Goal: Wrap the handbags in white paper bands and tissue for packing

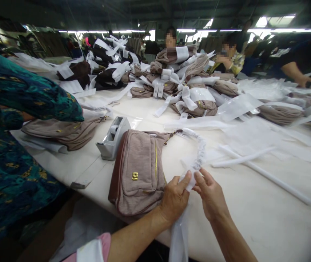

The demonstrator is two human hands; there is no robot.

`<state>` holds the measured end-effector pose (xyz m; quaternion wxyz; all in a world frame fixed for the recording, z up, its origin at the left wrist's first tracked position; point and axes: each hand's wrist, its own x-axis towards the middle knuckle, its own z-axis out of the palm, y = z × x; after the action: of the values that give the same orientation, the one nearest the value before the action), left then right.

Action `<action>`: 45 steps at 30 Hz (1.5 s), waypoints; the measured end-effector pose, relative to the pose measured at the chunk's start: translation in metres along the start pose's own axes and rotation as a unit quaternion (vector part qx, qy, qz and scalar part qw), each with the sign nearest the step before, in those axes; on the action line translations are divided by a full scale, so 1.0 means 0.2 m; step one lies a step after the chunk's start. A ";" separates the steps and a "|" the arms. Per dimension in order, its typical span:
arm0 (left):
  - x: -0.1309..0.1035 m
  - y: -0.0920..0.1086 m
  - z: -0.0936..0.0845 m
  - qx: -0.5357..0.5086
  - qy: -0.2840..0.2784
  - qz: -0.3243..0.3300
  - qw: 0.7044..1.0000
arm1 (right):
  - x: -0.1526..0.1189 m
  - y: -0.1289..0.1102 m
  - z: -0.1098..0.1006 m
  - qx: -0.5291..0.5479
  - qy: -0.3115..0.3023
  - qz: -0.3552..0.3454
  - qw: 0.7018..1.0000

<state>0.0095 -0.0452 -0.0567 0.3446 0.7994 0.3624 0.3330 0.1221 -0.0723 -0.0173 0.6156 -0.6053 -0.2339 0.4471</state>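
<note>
A pinkish-brown corduroy bag (140,167) with a gold emblem and a yellow zip lies on the white table. Its strap (199,147), wrapped in crinkled white material, curves out to the right. My left hand (175,198) pinches the white wrapping near the strap's lower end, thumb on top. Close beside it, my right hand (208,189) grips the same wrapping between thumb and fingers. A long translucent white strip (179,233) hangs below the hands past the table edge. The grey tape dispenser (114,137) stands just left of the bag.
White rolled tubes (278,182) and thin sheets lie to the right. Wrapped brown bags (199,100) are piled at the back, dark ones (106,71) further left. At left, a person's patterned sleeve (35,91) reaches over another bag (62,131). Other people stand beyond the table.
</note>
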 end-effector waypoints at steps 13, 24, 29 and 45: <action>0.03 0.05 -0.05 -0.152 0.005 -0.072 0.986 | 0.04 0.11 -0.02 -0.085 0.057 -0.076 0.992; 0.05 0.02 -0.06 -0.308 -0.050 -0.178 0.933 | 0.03 0.07 -0.03 -0.094 0.013 -0.023 0.995; 0.06 0.01 -0.08 -0.382 -0.087 -0.173 0.904 | 0.13 0.00 -0.08 -0.075 -0.162 0.096 0.979; 0.15 0.08 -0.16 -0.538 -0.147 -0.248 0.792 | -0.40 0.24 0.17 0.151 0.023 0.153 0.976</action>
<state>0.0060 -0.0184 -0.0188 0.8392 0.4063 0.2555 0.2557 0.0410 -0.1277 -0.0368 0.6295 -0.5439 -0.0538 0.5522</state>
